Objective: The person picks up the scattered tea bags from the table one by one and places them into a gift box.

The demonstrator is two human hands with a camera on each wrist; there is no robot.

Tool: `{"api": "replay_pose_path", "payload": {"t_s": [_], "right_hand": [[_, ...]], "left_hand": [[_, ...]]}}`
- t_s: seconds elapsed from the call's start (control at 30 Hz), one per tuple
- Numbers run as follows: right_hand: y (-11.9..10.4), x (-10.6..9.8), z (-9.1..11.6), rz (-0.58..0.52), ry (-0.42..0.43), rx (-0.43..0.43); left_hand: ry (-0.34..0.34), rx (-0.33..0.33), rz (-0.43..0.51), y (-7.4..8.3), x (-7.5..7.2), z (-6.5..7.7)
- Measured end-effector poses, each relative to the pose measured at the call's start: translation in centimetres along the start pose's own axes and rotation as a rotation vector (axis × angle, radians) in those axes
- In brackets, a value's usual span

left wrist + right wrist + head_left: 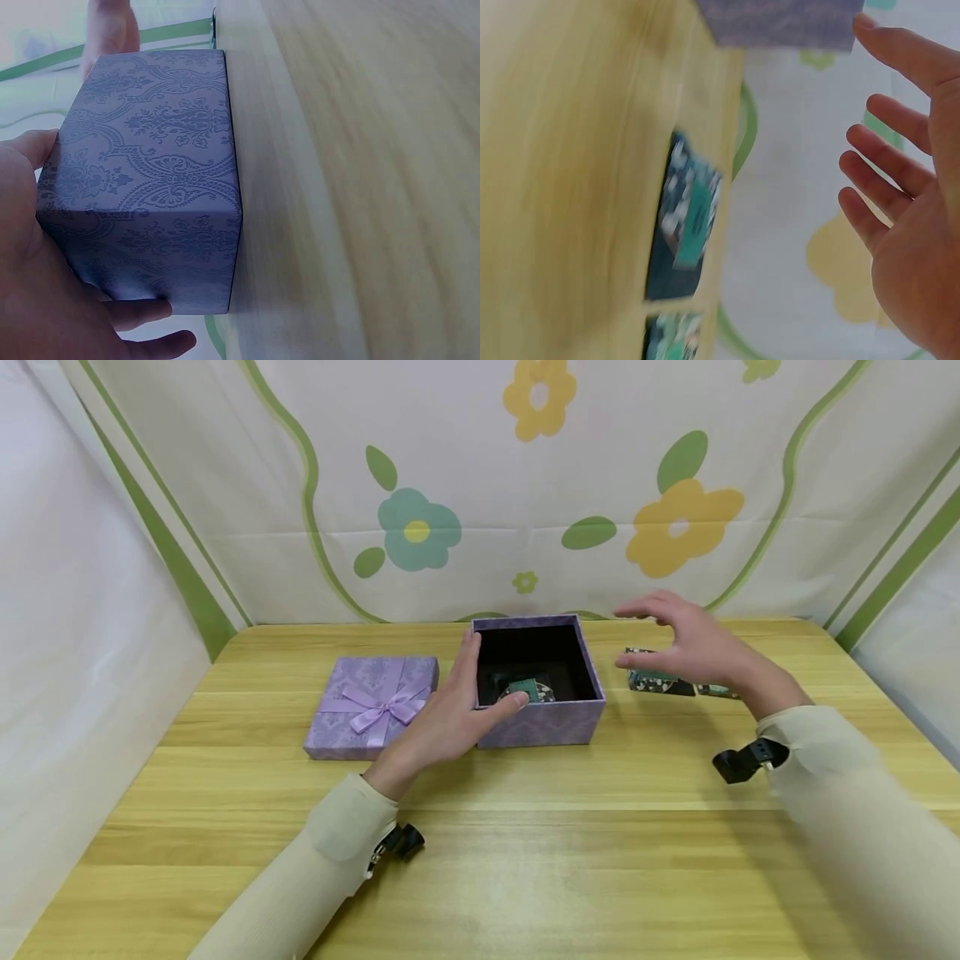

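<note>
A purple patterned gift box (540, 724) stands without its lid, its black inside facing up. My left hand (450, 710) holds it at the near left corner, thumb over the front rim and fingers along the left side. In the left wrist view, the left hand (45, 262) wraps that corner of the box (150, 142). Inside lies a small packet with a green label (528, 690). My right hand (697, 643) hovers right of the box, fingers spread and nothing held. Beneath it lies a dark patterned packet (656, 681), also green-labelled; a second packet (716, 691) is partly hidden by the wrist.
The purple lid (337, 727) with its ribbon bow lies left of the box on the wooden table (525, 868). A white flowered curtain (480, 485) hangs behind the table's back edge.
</note>
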State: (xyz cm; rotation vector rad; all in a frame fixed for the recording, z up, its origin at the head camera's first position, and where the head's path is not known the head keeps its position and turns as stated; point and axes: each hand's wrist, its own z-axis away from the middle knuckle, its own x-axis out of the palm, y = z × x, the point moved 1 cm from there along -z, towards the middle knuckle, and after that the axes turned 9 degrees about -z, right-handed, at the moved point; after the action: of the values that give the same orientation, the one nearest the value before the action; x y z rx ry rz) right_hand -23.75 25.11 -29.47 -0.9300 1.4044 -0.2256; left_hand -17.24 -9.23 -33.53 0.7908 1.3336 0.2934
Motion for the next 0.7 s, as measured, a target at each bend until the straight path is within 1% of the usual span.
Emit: {"api": "replay_pose_path", "payload": {"t_s": [0.1,0.2,0.37,0.53,0.7], "right_hand": [[1.2,-0.5,0.3,0.011,-0.026,0.054],[2.4,-0.7,0.4,0.048,-0.058,0.096],[4.3,-0.5,0.6,0.090,-0.126,0.143],[6.1,-0.2,0.7,0.101,-0.156,0.151],[7.2,0.1,1.0,0.130,-0.163,0.147]], "left_hand": [[0.000,-0.005,-0.001,-0.1,-0.1,0.1],[0.002,-0.009,-0.001,-0.1,-0.2,0.2],[0.009,0.000,-0.004,-0.1,-0.1,0.1],[0.005,0.006,-0.007,0.0,0.1,-0.1],[0.004,0.008,-0.003,0.2,0.2,-0.1]]}}
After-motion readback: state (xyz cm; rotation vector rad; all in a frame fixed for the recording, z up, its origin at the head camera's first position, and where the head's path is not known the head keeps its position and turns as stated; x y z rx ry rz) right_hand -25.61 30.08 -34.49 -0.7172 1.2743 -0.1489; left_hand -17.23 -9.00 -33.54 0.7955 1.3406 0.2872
